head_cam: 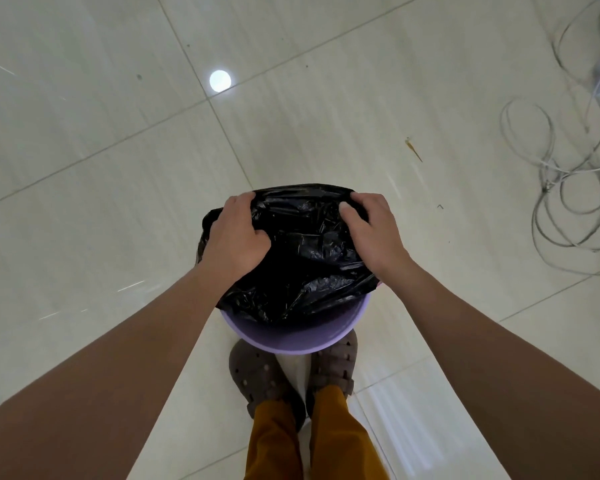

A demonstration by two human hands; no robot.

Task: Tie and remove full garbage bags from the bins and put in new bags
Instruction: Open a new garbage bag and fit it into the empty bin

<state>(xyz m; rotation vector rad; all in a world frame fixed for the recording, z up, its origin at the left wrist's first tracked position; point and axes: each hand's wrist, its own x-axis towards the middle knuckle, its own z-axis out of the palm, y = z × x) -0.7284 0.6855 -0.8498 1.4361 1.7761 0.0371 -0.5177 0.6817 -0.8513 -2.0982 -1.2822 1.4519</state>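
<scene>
A black garbage bag [302, 258] lies crumpled over the mouth of a round purple bin [291, 336] standing on the floor in front of my feet. My left hand [234, 235] grips the bag's edge at the bin's left side, fingers curled into the plastic. My right hand [371, 230] grips the bag's edge at the far right, thumb pressed on the plastic. The bag's far edge is stretched over the bin's far rim. The near rim of the bin is bare. The inside of the bin is hidden by the bag.
Pale tiled floor [118, 168] all around. A loose tangle of grey cables [561, 188] lies at the right. A small orange scrap [413, 149] lies on a tile beyond the bin. My brown clogs [257, 375] stand just behind the bin.
</scene>
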